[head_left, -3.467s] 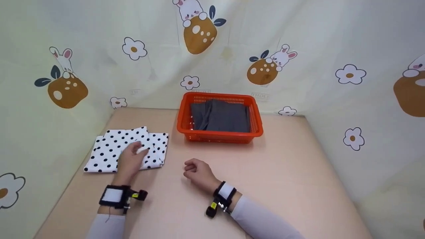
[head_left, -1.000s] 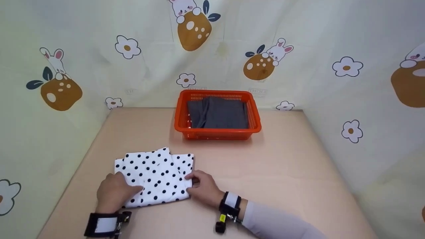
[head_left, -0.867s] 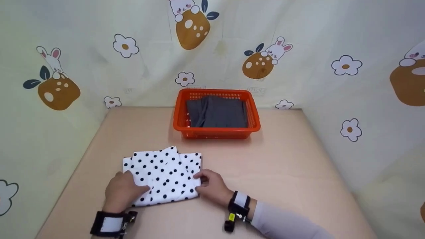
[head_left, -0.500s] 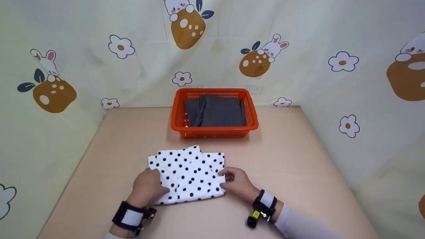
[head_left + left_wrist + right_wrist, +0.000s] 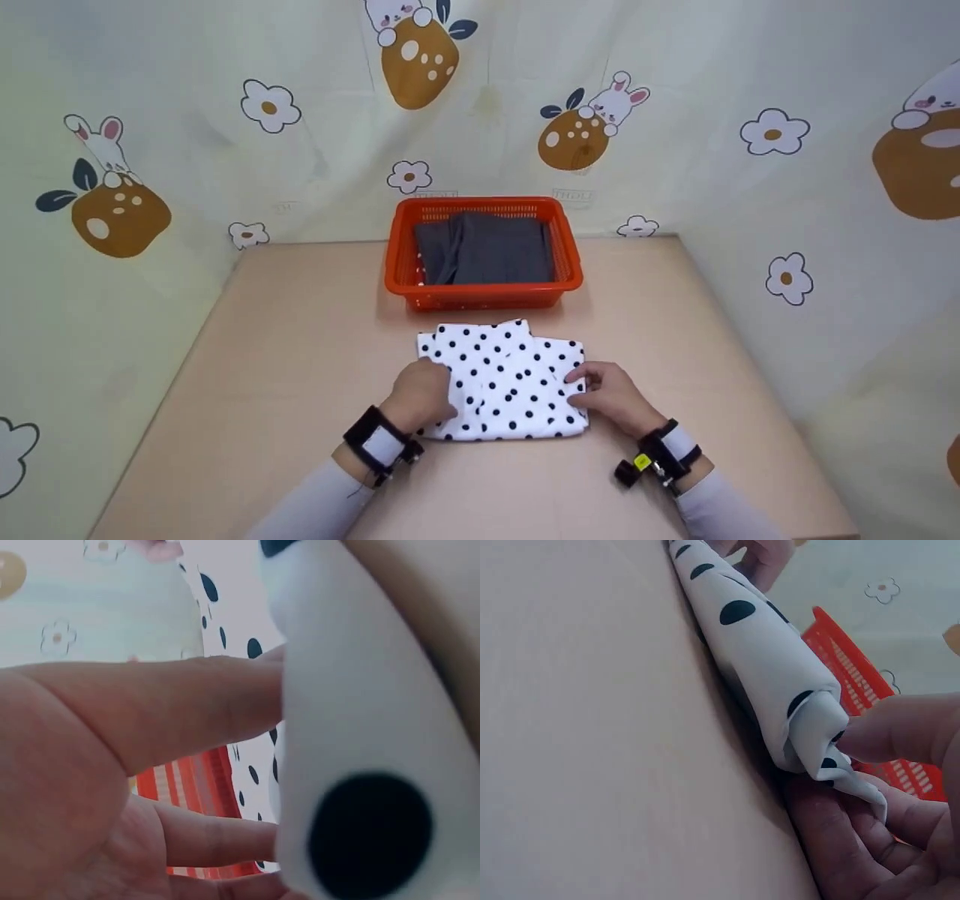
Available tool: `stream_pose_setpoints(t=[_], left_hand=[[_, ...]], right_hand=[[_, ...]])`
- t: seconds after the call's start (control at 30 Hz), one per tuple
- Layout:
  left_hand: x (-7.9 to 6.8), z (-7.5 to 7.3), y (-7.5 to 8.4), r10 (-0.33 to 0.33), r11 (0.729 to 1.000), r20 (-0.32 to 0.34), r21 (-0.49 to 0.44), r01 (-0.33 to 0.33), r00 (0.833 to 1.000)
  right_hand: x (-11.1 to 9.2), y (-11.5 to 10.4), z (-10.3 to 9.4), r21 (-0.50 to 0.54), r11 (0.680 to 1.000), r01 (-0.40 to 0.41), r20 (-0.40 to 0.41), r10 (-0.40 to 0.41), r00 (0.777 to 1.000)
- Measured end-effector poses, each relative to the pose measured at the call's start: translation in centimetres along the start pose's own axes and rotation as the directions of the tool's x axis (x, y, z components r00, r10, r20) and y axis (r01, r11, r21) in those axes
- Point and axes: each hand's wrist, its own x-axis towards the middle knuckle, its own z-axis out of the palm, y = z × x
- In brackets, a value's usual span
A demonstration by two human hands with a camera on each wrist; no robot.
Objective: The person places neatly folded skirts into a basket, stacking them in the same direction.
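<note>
A folded white cloth with black polka dots (image 5: 517,382) lies on the table in front of the basket, several layers thick. At its left edge my left hand (image 5: 421,394) grips it, thumb over the top; the left wrist view shows the thumb and fingers (image 5: 217,840) meeting the fabric, with the tips hidden. My right hand (image 5: 613,394) pinches the right edge. In the right wrist view its thumb lies on the upper side and the other fingers (image 5: 825,829) are tucked under the rolled corner. Whether the cloth is lifted off the table is hard to tell.
Behind the cloth stands a red-orange plastic basket (image 5: 484,289) holding folded dark grey fabric (image 5: 502,247), with a bit of dotted material at its left inside. A patterned curtain (image 5: 330,112) encloses the beige table (image 5: 300,337) at the back and sides.
The polka-dot cloth has moved from the table's left side rightward to before the basket. Both hands moved with it, after the right hand took hold of its right edge.
</note>
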Motion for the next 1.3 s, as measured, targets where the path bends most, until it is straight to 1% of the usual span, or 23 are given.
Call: stream_pose_setpoints(t=[0.07, 0.13, 0.23, 0.3, 0.4, 0.47, 0.57, 0.63, 0.73, 0.83, 0.97, 1.1, 1.2, 1.3], left_hand=[[0.5, 0.4, 0.7, 0.032, 0.999, -0.024, -0.013, -0.033, 0.999], [0.6, 0.9, 1.1, 0.051, 0.998, -0.058, -0.034, -0.053, 0.997], [0.6, 1.4, 1.3, 0.055, 0.995, -0.108, -0.082, -0.064, 0.993], [0.7, 1.6, 1.4, 0.052, 0.992, -0.127, -0.109, -0.066, 0.99], [0.7, 1.7, 1.3, 0.029, 0.987, -0.122, -0.155, -0.048, 0.992], [0.8, 1.6, 1.2, 0.008, 0.983, -0.099, -0.182, -0.026, 0.995], [0.8, 1.5, 1.0, -0.021, 0.976, -0.076, -0.217, 0.004, 0.997], [0.7, 1.4, 0.9, -0.036, 0.972, -0.069, -0.235, 0.018, 0.997], [0.6, 1.1, 0.6, -0.037, 0.968, -0.071, -0.249, 0.019, 0.997], [0.4, 0.9, 0.3, -0.033, 0.965, -0.077, -0.261, 0.011, 0.997], [0.4, 0.7, 0.0, -0.035, 0.96, -0.094, -0.278, 0.008, 0.995], [0.4, 0.6, -0.3, -0.077, 0.953, -0.095, -0.299, 0.045, 0.992], [0.4, 0.6, -0.5, -0.12, 0.936, -0.079, -0.341, 0.086, 0.99], [0.3, 0.3, -0.7, -0.141, 0.906, -0.05, -0.409, 0.109, 0.989]], right_hand=[[-0.2, 0.3, -1.0, -0.014, 1.0, -0.023, -0.025, 0.022, 0.999], [-0.4, 0.6, -1.8, -0.017, 0.999, -0.043, -0.031, 0.043, 0.999], [-0.6, 0.8, -2.4, -0.029, 0.998, -0.057, -0.036, 0.056, 0.998], [-0.7, 0.9, -2.6, -0.039, 0.997, -0.064, -0.045, 0.062, 0.997], [-0.7, 0.9, -2.6, -0.062, 0.994, -0.085, -0.069, 0.081, 0.994], [-0.7, 0.9, -2.4, -0.066, 0.992, -0.111, -0.089, 0.105, 0.99], [-0.7, 0.9, -2.2, -0.047, 0.991, -0.126, -0.109, 0.121, 0.987], [-0.7, 0.8, -2.1, -0.024, 0.993, -0.116, -0.109, 0.113, 0.988], [-0.6, 0.6, -2.1, 0.011, 0.996, -0.093, -0.095, 0.094, 0.991], [-0.6, 0.3, -2.1, 0.019, 0.994, -0.104, -0.094, 0.105, 0.99], [-0.6, -0.3, -2.1, -0.007, 0.983, -0.182, -0.149, 0.179, 0.973], [-0.9, -0.8, -2.3, 0.017, 0.966, -0.258, -0.177, 0.257, 0.95], [-1.3, -0.9, -2.7, 0.065, 0.954, -0.292, -0.167, 0.299, 0.939], [-1.6, -0.8, -2.9, 0.106, 0.947, -0.304, -0.16, 0.318, 0.935]])
